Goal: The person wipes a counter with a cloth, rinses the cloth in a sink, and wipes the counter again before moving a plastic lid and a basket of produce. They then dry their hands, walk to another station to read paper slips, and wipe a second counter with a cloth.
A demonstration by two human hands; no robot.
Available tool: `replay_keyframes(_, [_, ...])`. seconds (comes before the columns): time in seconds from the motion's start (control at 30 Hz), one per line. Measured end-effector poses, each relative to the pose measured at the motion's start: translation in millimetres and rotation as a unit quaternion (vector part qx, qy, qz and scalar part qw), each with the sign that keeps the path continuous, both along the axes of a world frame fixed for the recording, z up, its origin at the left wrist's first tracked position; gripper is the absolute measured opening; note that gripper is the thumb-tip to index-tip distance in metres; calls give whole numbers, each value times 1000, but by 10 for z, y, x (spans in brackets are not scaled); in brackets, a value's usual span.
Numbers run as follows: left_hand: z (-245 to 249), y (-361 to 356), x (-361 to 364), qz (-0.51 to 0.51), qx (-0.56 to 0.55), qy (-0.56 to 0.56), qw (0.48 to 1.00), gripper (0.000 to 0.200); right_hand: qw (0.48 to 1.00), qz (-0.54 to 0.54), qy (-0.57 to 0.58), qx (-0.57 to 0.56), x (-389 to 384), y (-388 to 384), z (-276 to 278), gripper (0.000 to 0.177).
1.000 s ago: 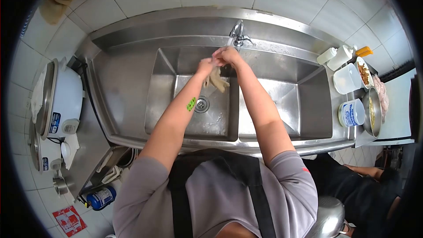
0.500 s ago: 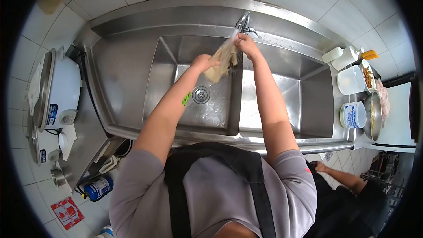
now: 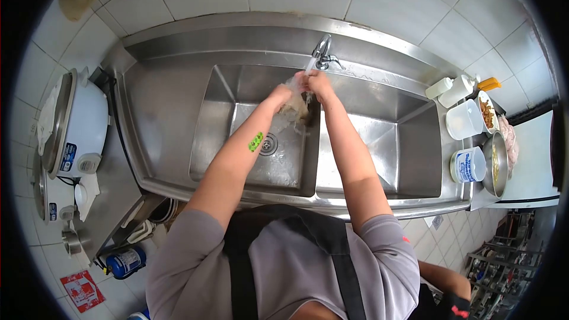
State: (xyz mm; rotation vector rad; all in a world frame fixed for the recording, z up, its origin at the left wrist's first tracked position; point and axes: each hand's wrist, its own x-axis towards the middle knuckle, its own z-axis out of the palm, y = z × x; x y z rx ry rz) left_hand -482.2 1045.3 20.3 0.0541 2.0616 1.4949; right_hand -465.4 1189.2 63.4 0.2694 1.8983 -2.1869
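Note:
A clear plastic bag [image 3: 293, 106] with pale beige contents hangs over the left sink basin [image 3: 249, 172]. My left hand [image 3: 281, 95] is closed on the bag's left side. On its upper right edge, my right hand [image 3: 319, 85] is closed too, just below the tap [image 3: 323, 46]. Water runs from the spout down at the bag's mouth between my hands. What exactly the bag holds is blurred and partly hidden by my fingers. The drain [image 3: 268, 144] lies below and left of the bag.
On the right stand squeeze bottles [image 3: 456, 91], a clear tub [image 3: 464, 120], a labelled tub [image 3: 468, 165], a food dish [image 3: 488, 112] and a metal bowl [image 3: 496, 163]. A large cooker [image 3: 86, 124] is at left. Another person's arm [image 3: 447, 280] shows behind me at lower right.
My hands have come closer together, and the bag is bunched lower, under the stream. The view has shifted slightly. The other person behind has moved mostly out of view.

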Motion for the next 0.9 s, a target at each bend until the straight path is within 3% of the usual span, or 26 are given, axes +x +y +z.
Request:
replay_keyframes(0.07, [329,18,-5,-48,-5,47,998,25,982,-9,93,161,44,-61,-49,34])
replay_keyframes(0.1, [472,31,-30,-95,-10,94,991,25,993,44,53,96,12,-27,-138,45])
replay_keyframes(0.13, [544,26,-131,-104,-18,105,989,27,993,44,54,96,4,-52,-249,45])
replay_keyframes(0.2, [711,-34,-296,-96,-27,170,980,24,989,-85,112,-45,48,-122,-430,55])
replay_keyframes(0.27, [1078,-163,-260,-41,42,163,985,22,991,-72,115,4,182,16,-399,49])
replay_keyframes(0.33, [1116,-333,-370,21,122,145,982,22,995,10,54,77,254,126,-442,38])
replay_keyframes(0.4, [992,-515,-501,46,22,255,966,27,999,15,34,37,272,181,-305,28])
replay_keyframes(0.47, [863,-583,-485,24,-219,263,939,45,998,-1,64,26,202,130,-176,25])
replay_keyframes(0.5, [813,-494,-319,47,-345,279,895,66,998,-9,49,36,187,57,-57,20])
replay_keyframes(0.53, [671,-418,-306,7,-358,215,909,76,998,-8,49,36,113,14,-90,20])
replay_keyframes(0.57, [593,-289,-158,7,-341,221,914,75,994,1,60,93,2,-13,-178,18])
replay_keyframes(0.6, [431,-239,-129,-49,-206,176,961,76,986,10,71,150,-72,-50,-226,15])
replay_keyframes(0.63, [523,-111,101,0,30,7,1000,73,988,10,64,140,-15,-120,-86,12])
replay_keyframes(0.67, [275,-10,24,-32,175,-120,977,69,988,10,65,141,12,-148,-46,12])
replay_keyframes(0.7, [547,36,229,-18,246,-126,961,70,976,20,69,204,10,-157,-11,13])
replay_keyframes(0.73, [331,133,214,90,279,-169,941,63,961,29,71,266,-30,-121,-42,13])
replay_keyframes(0.8, [46,248,119,65,298,-157,939,57,969,29,87,230,-27,6,-39,11])
replay_keyframes(0.87, [24,311,157,50,266,-162,949,55,998,32,50,-17,70,108,142,9])
replay_keyframes(0.9, [12,325,172,36,232,-166,958,54,997,3,40,-60,129,122,268,8])
